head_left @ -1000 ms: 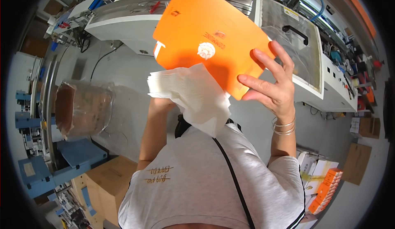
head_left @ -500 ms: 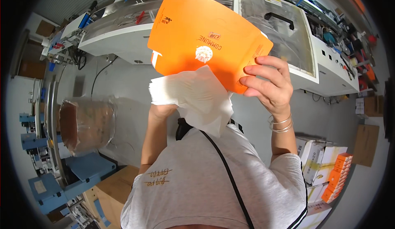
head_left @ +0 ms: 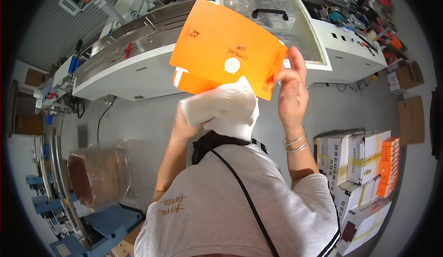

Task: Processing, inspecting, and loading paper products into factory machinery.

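Note:
A flat orange carton (head_left: pixel 221 40) with a white round print and notched flaps is held up in front of me, tilted. A wad of thin white tissue sheets (head_left: pixel 226 107) overlaps its lower edge. My left hand (head_left: pixel 185 125) is closed on the left end of the sheets; part of its fingers is hidden behind them. Whether it also grips the carton, I cannot tell. Beside the carton's right edge is my right hand (head_left: pixel 293 90), its fingers spread and slightly blurred, one fingertip close to or touching that edge.
A long white machine bench (head_left: pixel 124 67) runs across the far side, with a clear-lidded section (head_left: pixel 272 26) and black handle. White cartons (head_left: pixel 364 160) and stacked orange boxes (head_left: pixel 389 164) stand at the right. A plastic-wrapped brown box (head_left: pixel 99 178) sits at the left.
My right hand has loosened from the carton's front, its fingers now spread by the edge. The carton and sheets sit slightly lower in view, and the view has shifted, showing more bench.

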The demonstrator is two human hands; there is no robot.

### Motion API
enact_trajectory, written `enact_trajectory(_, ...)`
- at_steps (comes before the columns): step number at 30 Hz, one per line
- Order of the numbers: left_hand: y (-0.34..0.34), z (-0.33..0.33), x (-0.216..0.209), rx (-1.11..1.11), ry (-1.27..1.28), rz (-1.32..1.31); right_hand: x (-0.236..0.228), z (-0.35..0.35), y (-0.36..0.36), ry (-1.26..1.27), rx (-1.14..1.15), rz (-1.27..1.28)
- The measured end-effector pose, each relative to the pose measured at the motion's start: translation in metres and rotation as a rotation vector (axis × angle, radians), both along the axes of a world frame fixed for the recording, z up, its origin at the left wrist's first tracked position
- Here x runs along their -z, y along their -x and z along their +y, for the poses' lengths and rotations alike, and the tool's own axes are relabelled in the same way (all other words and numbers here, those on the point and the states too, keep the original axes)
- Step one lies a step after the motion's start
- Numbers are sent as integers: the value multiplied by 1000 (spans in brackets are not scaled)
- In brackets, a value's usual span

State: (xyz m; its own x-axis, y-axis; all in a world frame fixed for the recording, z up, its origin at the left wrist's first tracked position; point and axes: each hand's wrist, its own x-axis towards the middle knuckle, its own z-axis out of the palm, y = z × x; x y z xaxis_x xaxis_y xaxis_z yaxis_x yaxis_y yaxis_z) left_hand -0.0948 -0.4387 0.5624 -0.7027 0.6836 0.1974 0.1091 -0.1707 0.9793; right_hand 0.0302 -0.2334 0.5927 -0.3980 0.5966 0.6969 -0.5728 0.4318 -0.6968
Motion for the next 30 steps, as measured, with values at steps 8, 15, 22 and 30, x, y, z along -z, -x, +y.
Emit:
enact_trajectory(8, -4, 35, -17, 343, 16, 10, 9, 50, -11, 629, -87, -208)
enact_trajectory(15, 11, 25, -17, 279, 239, 40, 65, 191, -21, 682, 242, -222)
enact_trajectory(22, 43, -28, 69, -254, 189, -418, 64, 185, -60, 918, 273, 232)
enact_trajectory(30, 53, 8, 76, 95, 502, -247, 125, 94, -250, 1055, 612, 76)
